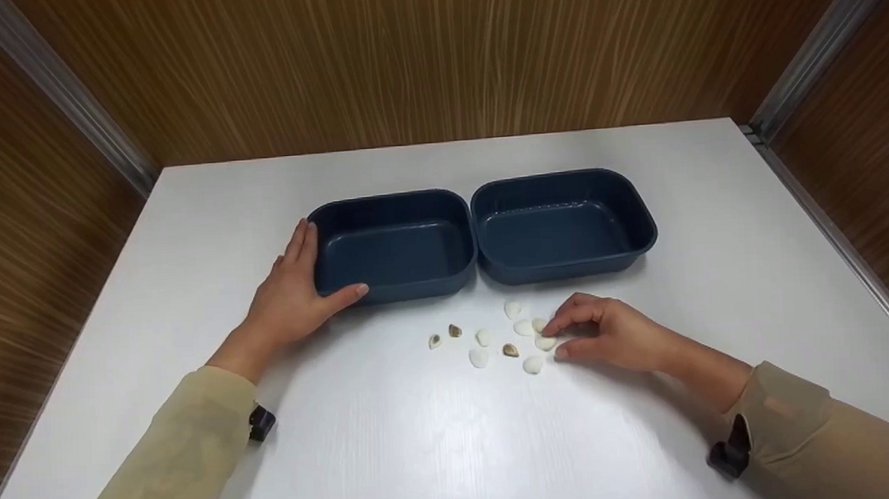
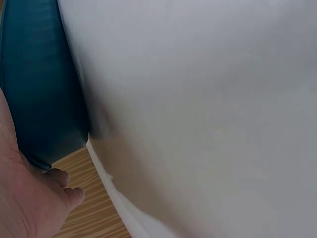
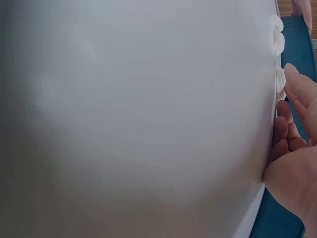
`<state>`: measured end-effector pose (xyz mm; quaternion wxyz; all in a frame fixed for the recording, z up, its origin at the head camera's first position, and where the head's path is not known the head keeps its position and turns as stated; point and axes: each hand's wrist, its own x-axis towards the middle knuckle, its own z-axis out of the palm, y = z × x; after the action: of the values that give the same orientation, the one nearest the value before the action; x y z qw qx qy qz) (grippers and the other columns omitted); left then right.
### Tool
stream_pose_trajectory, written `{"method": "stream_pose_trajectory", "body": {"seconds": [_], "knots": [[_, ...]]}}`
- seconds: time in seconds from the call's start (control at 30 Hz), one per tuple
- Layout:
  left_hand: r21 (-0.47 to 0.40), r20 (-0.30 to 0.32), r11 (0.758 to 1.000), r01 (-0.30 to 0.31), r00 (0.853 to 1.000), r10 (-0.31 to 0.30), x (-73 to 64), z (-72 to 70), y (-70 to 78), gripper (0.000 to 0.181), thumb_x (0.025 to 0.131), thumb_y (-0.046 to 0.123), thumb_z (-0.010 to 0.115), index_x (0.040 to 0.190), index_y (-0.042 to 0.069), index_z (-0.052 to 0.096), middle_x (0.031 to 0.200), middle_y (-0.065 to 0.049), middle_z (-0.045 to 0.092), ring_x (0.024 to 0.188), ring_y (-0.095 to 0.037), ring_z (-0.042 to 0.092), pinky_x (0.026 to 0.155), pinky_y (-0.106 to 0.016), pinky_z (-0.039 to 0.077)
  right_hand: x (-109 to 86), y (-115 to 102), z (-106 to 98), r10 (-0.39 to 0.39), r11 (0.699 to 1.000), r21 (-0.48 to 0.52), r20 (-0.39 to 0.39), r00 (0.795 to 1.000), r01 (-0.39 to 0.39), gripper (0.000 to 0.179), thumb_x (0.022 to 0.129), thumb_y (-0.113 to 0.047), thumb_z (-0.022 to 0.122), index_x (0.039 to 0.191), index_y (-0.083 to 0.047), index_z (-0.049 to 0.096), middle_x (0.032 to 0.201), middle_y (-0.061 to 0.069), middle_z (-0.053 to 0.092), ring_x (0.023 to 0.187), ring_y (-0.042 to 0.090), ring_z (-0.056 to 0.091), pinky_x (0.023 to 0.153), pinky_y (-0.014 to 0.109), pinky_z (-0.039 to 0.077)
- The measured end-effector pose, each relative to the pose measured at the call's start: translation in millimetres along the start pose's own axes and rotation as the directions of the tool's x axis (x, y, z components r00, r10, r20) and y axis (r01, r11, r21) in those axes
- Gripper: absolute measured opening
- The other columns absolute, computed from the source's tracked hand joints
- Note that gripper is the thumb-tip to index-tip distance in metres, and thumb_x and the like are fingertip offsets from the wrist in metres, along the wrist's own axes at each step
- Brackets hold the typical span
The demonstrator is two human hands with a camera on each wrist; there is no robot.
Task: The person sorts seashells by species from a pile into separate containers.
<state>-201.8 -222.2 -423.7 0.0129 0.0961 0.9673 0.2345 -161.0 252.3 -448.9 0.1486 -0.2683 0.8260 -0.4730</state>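
My left hand point(image 1: 285, 298) rests against the left end of a dark blue rectangular container point(image 1: 416, 288), fingers along its side and thumb at its front rim. In the left wrist view, that container's wall point(image 2: 42, 84) shows beside the palm. My right hand point(image 1: 617, 336) is low over the table, thumb and index finger apart around a white seashell point(image 1: 545, 343). The index fingertip overlaps that shell's upper edge in the head view. In the right wrist view, a ribbed white shell point(image 3: 281, 79) sits by the thumb tip.
Several other white shells point(image 1: 478, 358) lie scattered to the left of the right hand, with brown-marked ones point(image 1: 510, 349) among them. A second dark blue container point(image 1: 565, 270) stands right beside the first. Wood-grain panels point(image 1: 436, 62) enclose the white table point(image 1: 393, 447) at back and sides.
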Motion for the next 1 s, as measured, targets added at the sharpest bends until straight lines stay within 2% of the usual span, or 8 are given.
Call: {"method": "stream_pose_trajectory", "body": {"seconds": [0.23, 0.7, 1.0], "knots": [[0.011, 0.002, 1.000, -0.001, 1.000, 0.001, -0.1, -1.2, 0.0, 0.127, 0.089, 0.084, 0.058, 0.171, 0.007, 0.000, 0.178, -0.012, -0.005, 0.157, -0.051, 0.020, 0.126, -0.063, 0.018, 1.1, -0.6, 1.0, -0.019, 1.000, -0.019, -0.003, 1.000, 0.019, 0.028, 0.088, -0.016, 0.089, 0.115, -0.014, 0.083, 0.112, 0.003, 0.071, 0.109, 0.020, 0.065, 0.099, 0.018, 0.046], [0.027, 0.012, 1.000, 0.012, 1.000, -0.012, 0.7, 1.3, -0.2, 0.128, 0.087, 0.087, 0.057, 0.171, 0.009, 0.000, 0.178, -0.010, -0.006, 0.157, -0.052, 0.019, 0.121, -0.068, 0.025, 1.2, -1.9, 3.1, 0.004, 0.997, -0.082, -0.009, 1.000, -0.005, 0.033, 0.087, -0.019, 0.091, 0.119, -0.015, 0.083, 0.111, 0.001, 0.070, 0.106, 0.021, 0.064, 0.092, 0.020, 0.048], [0.038, 0.020, 0.999, 0.011, 1.000, -0.012, 0.8, -0.6, 0.6, 0.125, 0.089, 0.085, 0.057, 0.171, 0.009, 0.000, 0.178, -0.010, -0.007, 0.157, -0.052, 0.019, 0.123, -0.065, 0.024, 1.5, -2.0, 4.4, -0.019, 0.995, -0.097, -0.014, 1.000, 0.017, 0.026, 0.088, -0.018, 0.090, 0.113, -0.016, 0.083, 0.110, -0.001, 0.071, 0.105, 0.019, 0.064, 0.091, 0.020, 0.048]]}}
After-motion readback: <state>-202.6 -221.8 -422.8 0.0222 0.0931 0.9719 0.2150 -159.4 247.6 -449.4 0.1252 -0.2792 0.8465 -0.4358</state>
